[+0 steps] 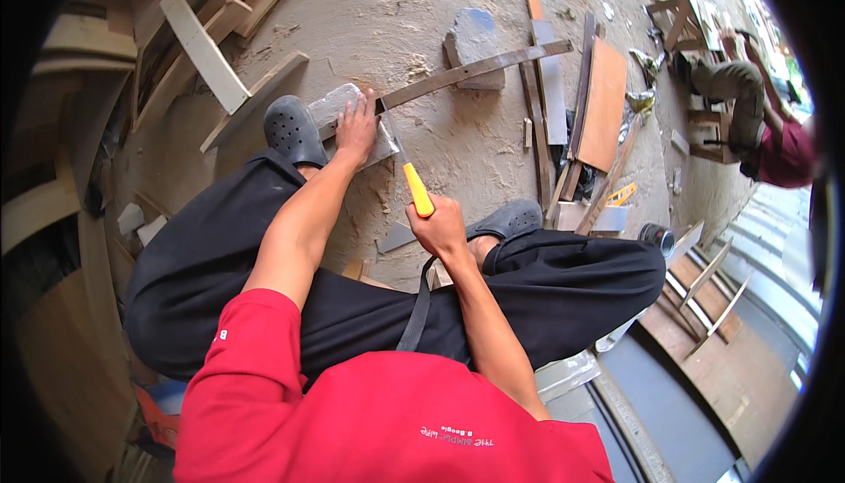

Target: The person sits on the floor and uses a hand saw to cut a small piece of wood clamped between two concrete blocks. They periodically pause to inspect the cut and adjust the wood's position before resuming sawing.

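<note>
A long, slightly curved wooden strip [480, 69] lies across a pale block [336, 103] near my left shoe and a second block [476, 46] farther right. My left hand [356, 129] is over the strip's near-left end, holding it down against the pale block. The fingers reach across it toward its far edge. In my right hand [439, 226] is a yellow-handled hammer [418, 191], gripped by the lower handle. Its thin metal shaft points away from me, with the dark end at the strip just right of my left fingers. Whether a nail is there is too small to tell.
My dark clogs [292, 131] flank the work. Wooden boards [207, 51] lean at the left. An orange-brown panel [602, 104] and several strips lie at the right, near a can [657, 236]. Another person [748, 104] sits at the far right.
</note>
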A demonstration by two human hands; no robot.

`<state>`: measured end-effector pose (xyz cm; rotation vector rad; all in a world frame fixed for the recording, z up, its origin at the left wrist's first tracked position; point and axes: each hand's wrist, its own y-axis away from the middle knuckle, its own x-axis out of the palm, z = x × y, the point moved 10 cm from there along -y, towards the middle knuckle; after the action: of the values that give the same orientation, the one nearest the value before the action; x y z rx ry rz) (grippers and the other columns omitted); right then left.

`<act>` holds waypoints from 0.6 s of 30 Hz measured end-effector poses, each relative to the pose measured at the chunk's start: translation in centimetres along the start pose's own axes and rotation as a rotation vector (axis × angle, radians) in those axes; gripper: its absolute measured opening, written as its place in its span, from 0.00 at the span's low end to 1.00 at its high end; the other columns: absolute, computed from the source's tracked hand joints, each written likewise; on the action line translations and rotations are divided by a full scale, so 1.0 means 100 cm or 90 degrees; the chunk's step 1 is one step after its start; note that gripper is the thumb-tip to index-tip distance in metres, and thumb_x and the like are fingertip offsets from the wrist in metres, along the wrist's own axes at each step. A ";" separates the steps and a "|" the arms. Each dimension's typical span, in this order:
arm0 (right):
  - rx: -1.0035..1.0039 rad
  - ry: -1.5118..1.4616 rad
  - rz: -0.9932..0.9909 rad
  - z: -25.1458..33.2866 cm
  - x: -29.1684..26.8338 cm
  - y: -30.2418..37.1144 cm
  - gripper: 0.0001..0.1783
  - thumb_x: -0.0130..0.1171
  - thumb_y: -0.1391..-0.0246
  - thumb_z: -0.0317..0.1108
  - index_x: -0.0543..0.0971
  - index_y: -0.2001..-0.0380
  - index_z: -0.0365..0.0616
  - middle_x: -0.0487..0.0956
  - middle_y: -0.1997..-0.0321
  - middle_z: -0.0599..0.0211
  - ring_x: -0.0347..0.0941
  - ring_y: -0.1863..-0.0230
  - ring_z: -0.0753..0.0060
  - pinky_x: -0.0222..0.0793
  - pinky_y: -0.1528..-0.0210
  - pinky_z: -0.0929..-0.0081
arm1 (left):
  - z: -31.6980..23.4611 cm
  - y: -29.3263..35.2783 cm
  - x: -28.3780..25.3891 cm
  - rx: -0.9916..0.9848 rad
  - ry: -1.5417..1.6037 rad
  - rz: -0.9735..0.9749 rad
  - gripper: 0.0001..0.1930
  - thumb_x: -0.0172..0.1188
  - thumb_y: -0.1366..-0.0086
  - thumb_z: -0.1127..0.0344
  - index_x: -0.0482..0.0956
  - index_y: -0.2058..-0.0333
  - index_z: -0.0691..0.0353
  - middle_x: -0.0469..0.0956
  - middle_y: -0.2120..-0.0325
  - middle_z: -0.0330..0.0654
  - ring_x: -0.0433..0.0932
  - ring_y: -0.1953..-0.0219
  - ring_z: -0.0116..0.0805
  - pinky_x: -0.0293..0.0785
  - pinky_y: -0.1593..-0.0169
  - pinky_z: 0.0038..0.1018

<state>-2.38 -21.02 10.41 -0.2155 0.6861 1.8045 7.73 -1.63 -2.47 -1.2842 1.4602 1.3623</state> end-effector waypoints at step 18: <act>0.145 0.007 0.053 0.048 -0.006 -0.012 0.14 0.57 0.51 0.34 0.75 0.80 0.31 0.73 0.84 0.44 0.72 0.82 0.53 0.65 0.75 0.59 | 0.008 -0.023 0.006 0.038 -0.002 0.075 0.12 0.49 0.36 0.68 0.82 0.63 0.63 0.81 0.60 0.49 0.83 0.60 0.49 0.81 0.60 0.41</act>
<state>-0.20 -18.66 14.15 -0.0444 0.9129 1.7874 9.78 -0.76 -3.73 -1.1735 1.5841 1.3860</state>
